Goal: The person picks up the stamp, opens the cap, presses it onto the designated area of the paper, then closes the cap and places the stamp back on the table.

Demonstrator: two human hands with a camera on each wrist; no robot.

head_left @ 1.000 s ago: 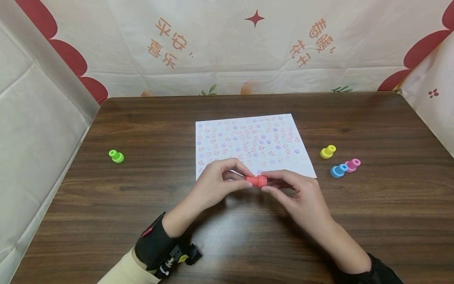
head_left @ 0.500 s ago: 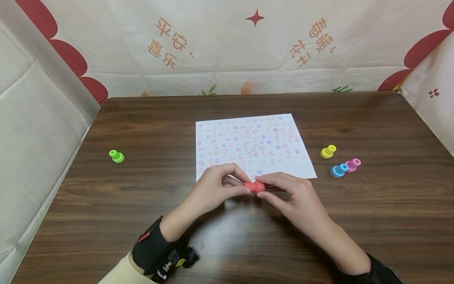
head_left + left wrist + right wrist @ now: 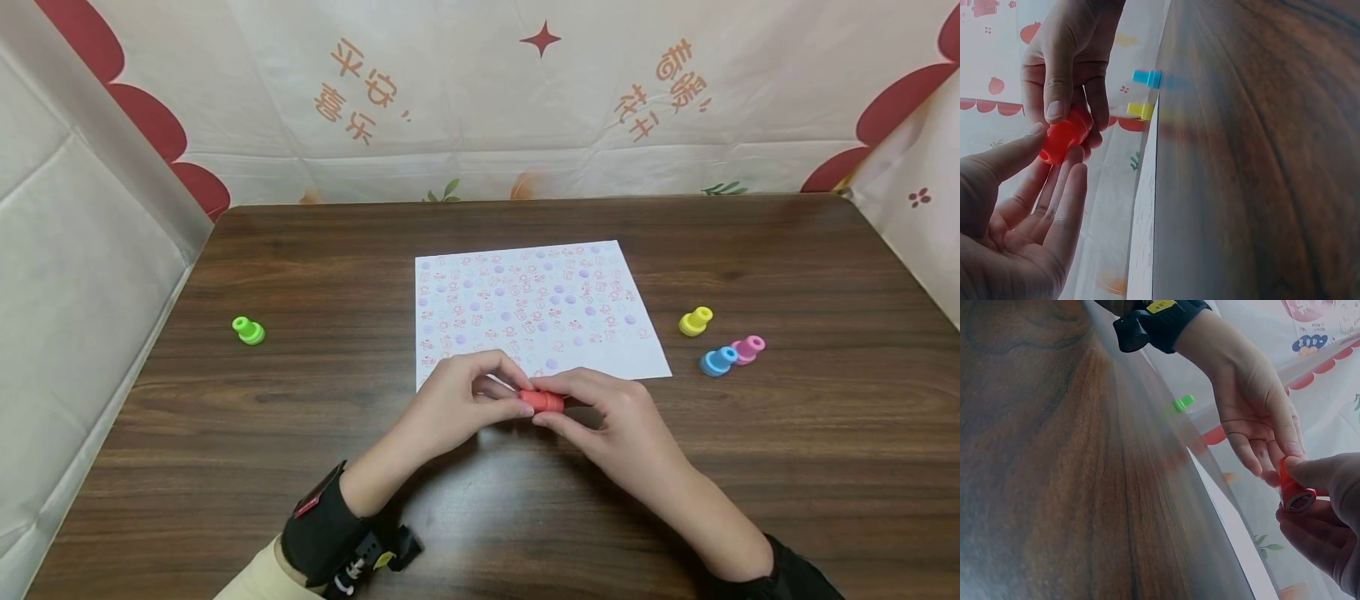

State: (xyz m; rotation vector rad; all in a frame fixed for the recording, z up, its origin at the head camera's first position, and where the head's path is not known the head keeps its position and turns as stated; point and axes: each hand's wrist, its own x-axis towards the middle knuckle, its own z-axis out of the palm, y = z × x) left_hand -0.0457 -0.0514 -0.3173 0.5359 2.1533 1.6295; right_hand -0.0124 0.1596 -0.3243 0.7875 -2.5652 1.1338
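Note:
A red toy stamp [image 3: 543, 402] is held level between both hands, above the near edge of a sheet of paper [image 3: 525, 312] printed with purple dots and red marks. The left hand [image 3: 455, 406] pinches its narrow handle end between thumb and fingers. At the wider end, the right hand [image 3: 626, 421] grips with thumb and fingertips. The left wrist view shows the red stamp [image 3: 1063, 139] off the table, with both thumbs on it. In the right wrist view, the stamp's round end face [image 3: 1300, 500] is uncovered and bears a faint design too small to read.
On the right of the wooden table [image 3: 225, 467] stand a yellow stamp [image 3: 695, 322], a blue stamp [image 3: 718, 361] and a pink stamp [image 3: 748, 349]. A green stamp [image 3: 248, 330] sits far left. A printed cloth [image 3: 480, 100] hangs behind the table.
Both hands have come slightly nearer the person with the red stamp. The right hand has shifted left along it, and the paper stays in place.

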